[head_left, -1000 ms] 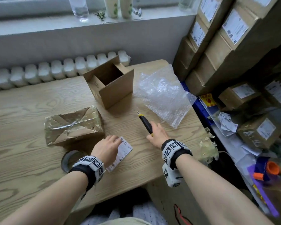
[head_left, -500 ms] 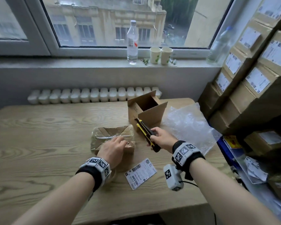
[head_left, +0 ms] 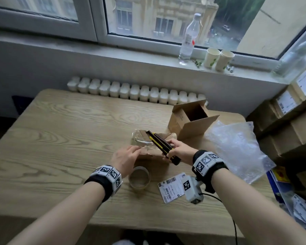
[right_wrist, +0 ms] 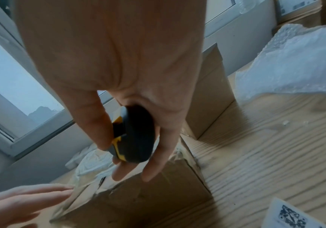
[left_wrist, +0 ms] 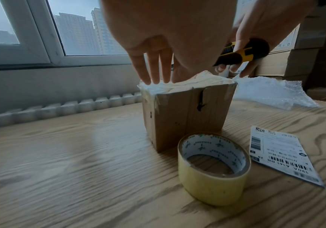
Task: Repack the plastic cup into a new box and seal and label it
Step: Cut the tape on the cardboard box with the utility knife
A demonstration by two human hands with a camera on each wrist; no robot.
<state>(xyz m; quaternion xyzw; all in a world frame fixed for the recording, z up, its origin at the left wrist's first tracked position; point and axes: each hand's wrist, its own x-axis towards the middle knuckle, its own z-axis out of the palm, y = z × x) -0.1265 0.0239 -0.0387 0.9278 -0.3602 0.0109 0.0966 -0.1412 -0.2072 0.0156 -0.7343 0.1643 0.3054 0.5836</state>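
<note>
Left hand: our left hand (head_left: 125,159) lies with straight fingers (left_wrist: 154,67) flat on the top of the taped box (head_left: 145,144), pressing it and curled round nothing.
Right hand: our right hand (head_left: 179,150) is wrapped round the black-and-yellow utility knife (head_left: 160,143), which slants over the taped box with its tip toward the window.
Plastic cup: we cannot see it in any view; the taped box is shut and wrapped in glossy tape.
New box: the open box (head_left: 191,119) stands just behind and to the right of the taped one, flaps up.
Edges: the table (head_left: 60,138) has its far edge along the radiator, while its right edge runs beside stacked cartons (head_left: 286,110).
Open room: we see wide bare wood to the left of our hands; on the right the bubble wrap (head_left: 237,147) covers the table up to its edge.
Near side: the tape roll (head_left: 139,177) sits just in front of the taped box, with the shipping label (head_left: 171,187) to its right.
Left wrist only: a dark tear shows in the taped box's near face (left_wrist: 201,100).
Right wrist only: the knife's butt end (right_wrist: 136,138) shows, with our fingers closed on it.
</note>
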